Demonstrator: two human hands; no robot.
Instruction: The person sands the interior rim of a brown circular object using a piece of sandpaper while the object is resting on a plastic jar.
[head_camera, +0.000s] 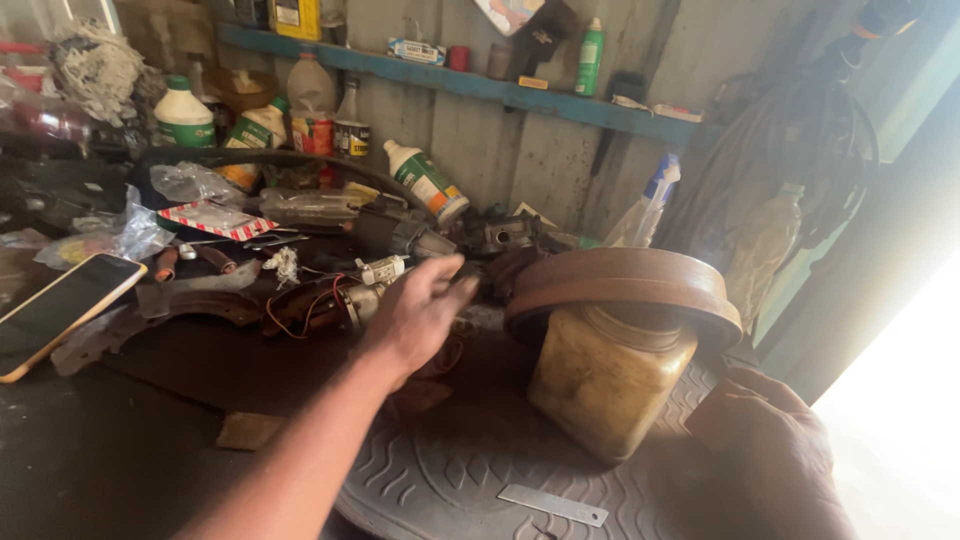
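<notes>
Head view, left hand: the left hand (418, 312) reaches forward over the cluttered worktop (110, 440), fingers loosely spread and blurred, holding nothing.
Just ahead of the fingertips: a small metal part with red wires (335, 298) lies just beyond and to the left of the hand; whether the fingers touch it I cannot tell.
Beyond the hand: a white-capped small part (383, 268) and a grey metal housing (500, 235) sit among the clutter.
Right of the hand: a yellowish plastic jar (605, 385) stands upright on a ribbed rubber mat (450, 480), with a rusty brake drum (625, 285) resting tilted on top of it.
Near side of the hand: a flat metal strip (553, 505) lies on the mat, below the jar.
Left of the hand, well apart: a phone (60, 310) lies screen up at the worktop's edge.
Right hand: the right hand (775, 450) is low at the right, beside the jar, dim and partly washed out by glare; I cannot tell whether it grips anything.
Far behind: bottles (425, 180) lean under a blue shelf (560, 100).
</notes>
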